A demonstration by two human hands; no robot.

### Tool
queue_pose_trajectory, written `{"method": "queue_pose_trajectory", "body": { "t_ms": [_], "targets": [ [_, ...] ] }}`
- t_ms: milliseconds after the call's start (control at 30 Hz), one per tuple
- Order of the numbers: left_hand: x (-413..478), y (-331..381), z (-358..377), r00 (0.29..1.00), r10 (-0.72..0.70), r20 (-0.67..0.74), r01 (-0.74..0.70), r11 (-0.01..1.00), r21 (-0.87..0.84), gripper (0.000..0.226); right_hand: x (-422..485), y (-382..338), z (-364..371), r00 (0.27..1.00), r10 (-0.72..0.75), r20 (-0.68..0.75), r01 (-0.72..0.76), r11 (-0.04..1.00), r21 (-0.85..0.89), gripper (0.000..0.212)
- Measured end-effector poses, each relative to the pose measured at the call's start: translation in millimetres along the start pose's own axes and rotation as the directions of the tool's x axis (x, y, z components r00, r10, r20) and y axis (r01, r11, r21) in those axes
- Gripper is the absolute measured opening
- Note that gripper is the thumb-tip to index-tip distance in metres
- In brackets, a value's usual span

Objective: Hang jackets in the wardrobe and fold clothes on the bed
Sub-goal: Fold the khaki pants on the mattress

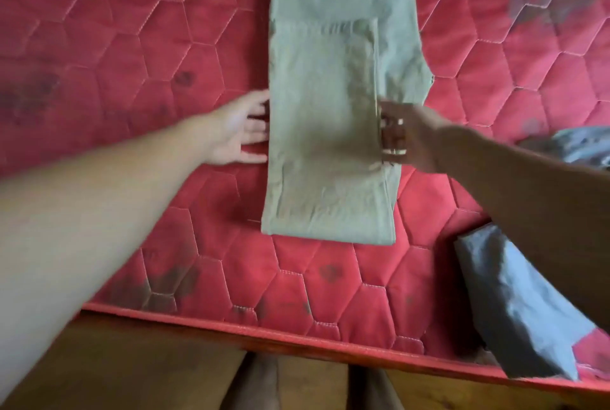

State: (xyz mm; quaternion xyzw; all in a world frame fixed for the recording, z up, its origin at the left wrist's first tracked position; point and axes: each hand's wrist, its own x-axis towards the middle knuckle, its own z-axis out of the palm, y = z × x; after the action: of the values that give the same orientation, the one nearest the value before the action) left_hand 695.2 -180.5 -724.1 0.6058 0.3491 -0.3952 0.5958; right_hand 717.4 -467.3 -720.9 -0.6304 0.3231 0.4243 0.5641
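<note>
A pair of light khaki trousers lies lengthwise on the red quilted mattress, with its lower part doubled back over the upper part. My left hand lies flat on the mattress at the trousers' left edge, fingers straight and their tips under or against the cloth. My right hand is at the right edge of the folded layer, fingers curled in at the cloth's border; the view is blurred, so a grip is not plain.
A grey garment lies crumpled at the mattress's near right corner, partly under my right forearm. More grey patterned cloth sits at the right edge. The bed's wooden frame runs along the near side.
</note>
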Motion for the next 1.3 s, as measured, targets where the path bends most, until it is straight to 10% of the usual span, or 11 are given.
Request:
{"method": "queue_pose_trajectory", "body": {
  "t_ms": [267, 500, 1033, 1300],
  "targets": [
    [-43.7, -149.0, 31.4, 1.0, -0.018, 0.008, 0.018, 1.0, -0.025, 0.025, -31.6, 163.6, 5.4, 0.993, 0.116, 0.004, -0.116, 0.985, 0.132, 0.025],
    [-35.1, -135.6, 50.6, 0.983, 0.172, -0.061, -0.178, 0.979, -0.103, 0.021, -33.0, 162.2, 20.0, 0.978, -0.118, -0.173, 0.099, 0.989, -0.114, 0.021],
    [-71.2, -227.1, 44.6, 0.967, -0.246, 0.058, 0.245, 0.969, 0.018, 0.04, -66.2, 256.9, 11.5, 0.981, 0.193, 0.018, -0.19, 0.976, -0.103, 0.013],
    [-61.1, -196.4, 45.3, 0.993, -0.118, -0.011, 0.118, 0.993, -0.028, 0.027, -67.9, 211.0, 18.0, 0.986, 0.168, 0.018, -0.167, 0.986, -0.028, 0.017]
  ]
}}
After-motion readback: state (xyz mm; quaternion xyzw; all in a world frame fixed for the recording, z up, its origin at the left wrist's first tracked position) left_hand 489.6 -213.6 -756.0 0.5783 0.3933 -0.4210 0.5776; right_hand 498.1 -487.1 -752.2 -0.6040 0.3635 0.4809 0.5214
